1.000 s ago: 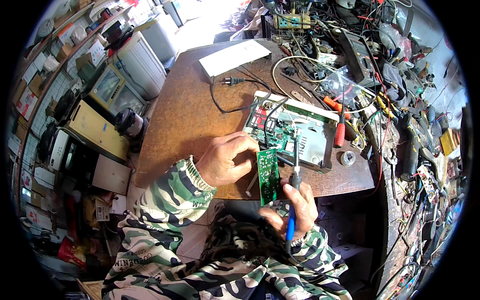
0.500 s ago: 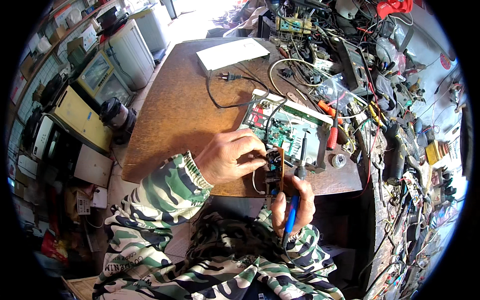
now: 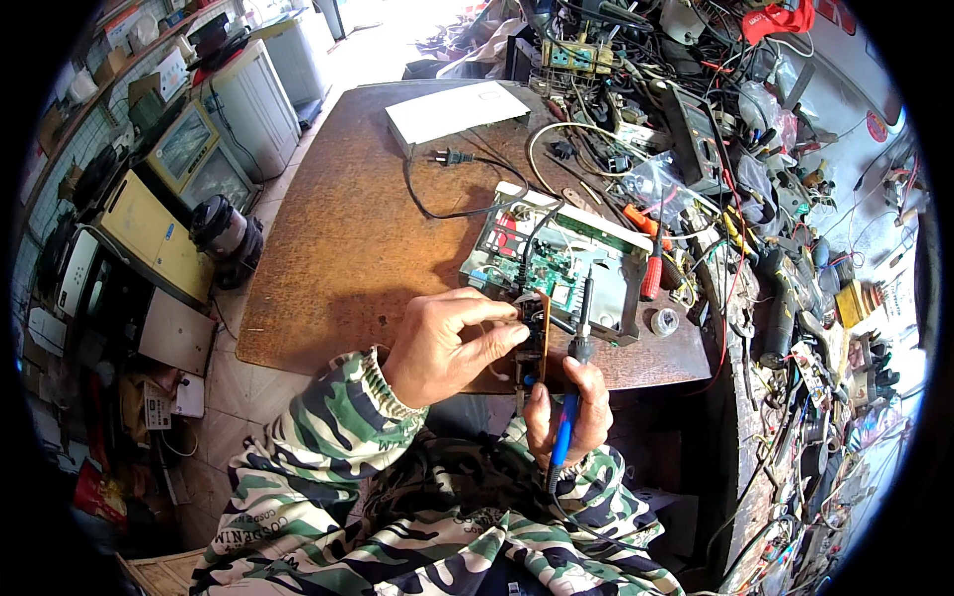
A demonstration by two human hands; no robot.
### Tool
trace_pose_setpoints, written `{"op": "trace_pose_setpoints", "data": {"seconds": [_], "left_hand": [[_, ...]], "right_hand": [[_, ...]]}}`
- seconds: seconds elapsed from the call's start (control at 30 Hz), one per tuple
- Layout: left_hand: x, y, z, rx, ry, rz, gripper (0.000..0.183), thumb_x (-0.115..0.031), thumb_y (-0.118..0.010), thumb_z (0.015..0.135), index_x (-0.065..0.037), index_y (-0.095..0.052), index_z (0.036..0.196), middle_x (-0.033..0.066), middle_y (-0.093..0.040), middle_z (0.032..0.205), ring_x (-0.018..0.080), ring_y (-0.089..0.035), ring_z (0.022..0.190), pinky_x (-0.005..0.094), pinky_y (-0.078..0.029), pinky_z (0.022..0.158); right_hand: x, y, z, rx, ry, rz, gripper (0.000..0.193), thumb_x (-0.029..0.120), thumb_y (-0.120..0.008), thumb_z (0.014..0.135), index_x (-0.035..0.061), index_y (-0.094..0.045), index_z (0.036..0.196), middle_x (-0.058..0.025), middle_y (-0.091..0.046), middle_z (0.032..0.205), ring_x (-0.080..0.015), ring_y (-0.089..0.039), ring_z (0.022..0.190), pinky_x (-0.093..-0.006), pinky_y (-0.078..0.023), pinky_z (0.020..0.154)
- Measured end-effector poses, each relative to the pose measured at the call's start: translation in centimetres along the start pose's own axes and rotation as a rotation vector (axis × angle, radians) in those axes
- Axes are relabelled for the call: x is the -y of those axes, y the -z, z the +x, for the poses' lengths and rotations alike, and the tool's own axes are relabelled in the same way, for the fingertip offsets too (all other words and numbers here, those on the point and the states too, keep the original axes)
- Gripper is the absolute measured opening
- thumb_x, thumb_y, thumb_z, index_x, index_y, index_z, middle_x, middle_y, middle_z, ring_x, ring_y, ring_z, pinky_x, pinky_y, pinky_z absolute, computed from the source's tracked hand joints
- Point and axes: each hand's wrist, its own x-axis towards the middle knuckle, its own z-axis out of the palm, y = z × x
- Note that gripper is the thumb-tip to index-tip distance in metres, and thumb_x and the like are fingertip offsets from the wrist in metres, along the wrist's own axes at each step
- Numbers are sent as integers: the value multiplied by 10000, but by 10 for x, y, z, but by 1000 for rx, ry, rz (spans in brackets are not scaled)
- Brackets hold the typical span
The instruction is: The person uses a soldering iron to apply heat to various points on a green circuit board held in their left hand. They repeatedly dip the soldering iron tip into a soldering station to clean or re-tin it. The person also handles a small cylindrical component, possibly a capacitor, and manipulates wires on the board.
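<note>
Nearly edge-on PCB, blk comps.

An electronics workshop: you work with a soldering iron at a wooden table bearing an opened metal chassis; heaped cables and parts crowd your right, boxy household appliances line your left.

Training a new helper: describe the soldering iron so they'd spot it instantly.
Find the brown table, then the right hand at its near edge. That hand holds the soldering iron, tip pointing away from the wrist. Its blue handle and slim shaft set it apart from the circuit board beside it.
</note>
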Motion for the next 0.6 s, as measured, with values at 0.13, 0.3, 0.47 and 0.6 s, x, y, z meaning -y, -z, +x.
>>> {"op": "trace_pose_setpoints", "data": {"seconds": [0.13, 0.3, 0.47, 0.6], "left_hand": [[-4, -5, -8, 14, 436, -433, 272, -215, -710, 994, 55, -736, 1013, 12, -659, 796, 62, -546, 578, 224, -438, 499], [-5, -12, -9, -40, 615, -647, 305, -254, -705, 1000, 45, -731, 1048, -9, -645, 779, 48, -506, 555, 201, -385, 478], [-8, -14, -7, -70, 623, -732, 261, -251, -728, 982, 6, -744, 1030, -16, -687, 845, 30, -524, 639, 187, -415, 552], [-13, -16, -7, -130, 678, -797, 252, -243, -718, 988, 1, -737, 1050, -7, -699, 904, 42, -559, 711, 211, -454, 603]], "right_hand": [[2, -2, 6, 37, 105, -22, 477, 0, -760, 784, -25, -593, 1230, -253, -708, 1024, -373, -725, 846, -395, -587, 757], [3, -2, 16, 73, 218, -44, 463, -28, -764, 745, -24, -611, 1182, -245, -704, 985, -379, -723, 823, -411, -591, 718], [6, 0, 22, 122, 299, -88, 444, -3, -751, 769, -5, -586, 1181, -234, -710, 1021, -390, -726, 860, -433, -591, 755], [10, -1, 25, 116, 327, -69, 425, -18, -772, 766, 2, -634, 1168, -200, -696, 975, -358, -704, 842, -440, -582, 733]]}}
